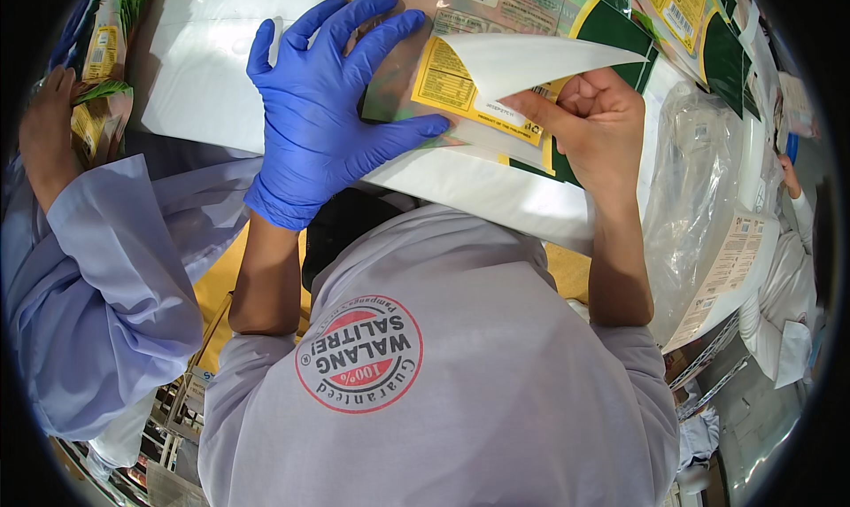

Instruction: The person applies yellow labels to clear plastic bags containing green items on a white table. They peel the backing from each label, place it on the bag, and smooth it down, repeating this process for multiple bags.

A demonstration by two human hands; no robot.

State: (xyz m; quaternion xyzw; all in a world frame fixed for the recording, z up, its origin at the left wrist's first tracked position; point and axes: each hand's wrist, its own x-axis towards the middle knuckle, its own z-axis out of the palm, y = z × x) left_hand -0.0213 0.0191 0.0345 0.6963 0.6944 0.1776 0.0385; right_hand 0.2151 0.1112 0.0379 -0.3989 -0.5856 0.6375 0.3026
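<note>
My left hand (325,102), in a blue glove, rests spread over a printed plastic food pouch (392,98). Its thumb reaches the pouch's lower part, near a yellow printed label (441,82). A white sheet or label backing (531,59) curls up over the label, its pointed end lifted to the right. My bare right hand (597,128) grips at the label's right part, with the thumb on top beside a small white printed patch and the other fingers curled. What those fingers touch is partly hidden. More pouches with dark green corners lie under and beside this one.
The white table (206,75) has its near edge before my body. Clear plastic bags (690,148) and a sheet of printed labels (717,268) lie at right. At left, another person's hand (50,135) touches upright pouches (99,108). Another person (783,288) is at far right.
</note>
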